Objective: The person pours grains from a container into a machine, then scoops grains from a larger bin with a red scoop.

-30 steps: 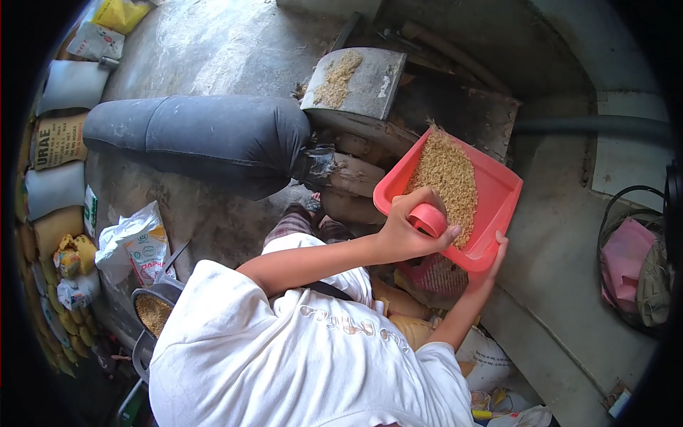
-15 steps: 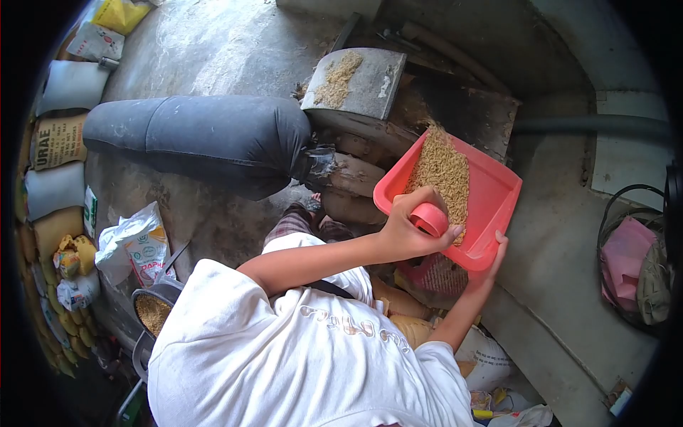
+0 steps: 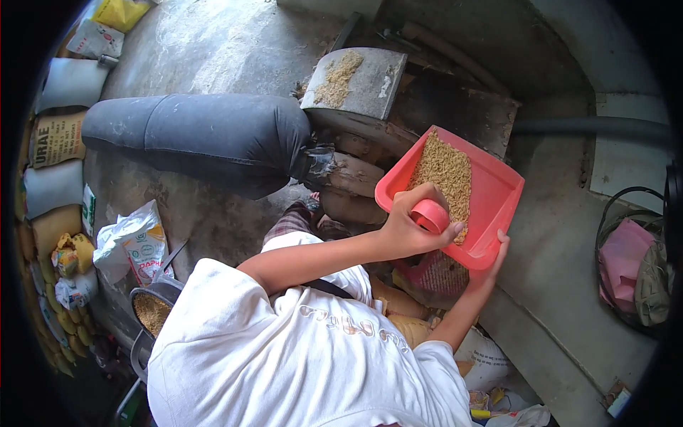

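Observation:
My left hand is wrapped round the loop handle of a pinkish-red dustpan. My right hand grips the dustpan's near right edge, with fingers along the rim. Husked-looking detail is too fine to tell, but a strip of golden grain lies down the left and middle of the pan. The pan's far corner hangs over the edge of a dark, open-topped machine box. Beside that box, more grain rests on a curved grey metal cover.
A stuffed dark fabric tube runs left from the machine. A bucket of grain stands at my left, near a white printed sack. Stacked sacks line the left side. A pipe crosses at right, above coiled cable with pink cloth.
Grain was spilling off the pan's far corner half a second ago; now no falling grain shows there. The dustpan has shifted very slightly, and both hands keep their hold.

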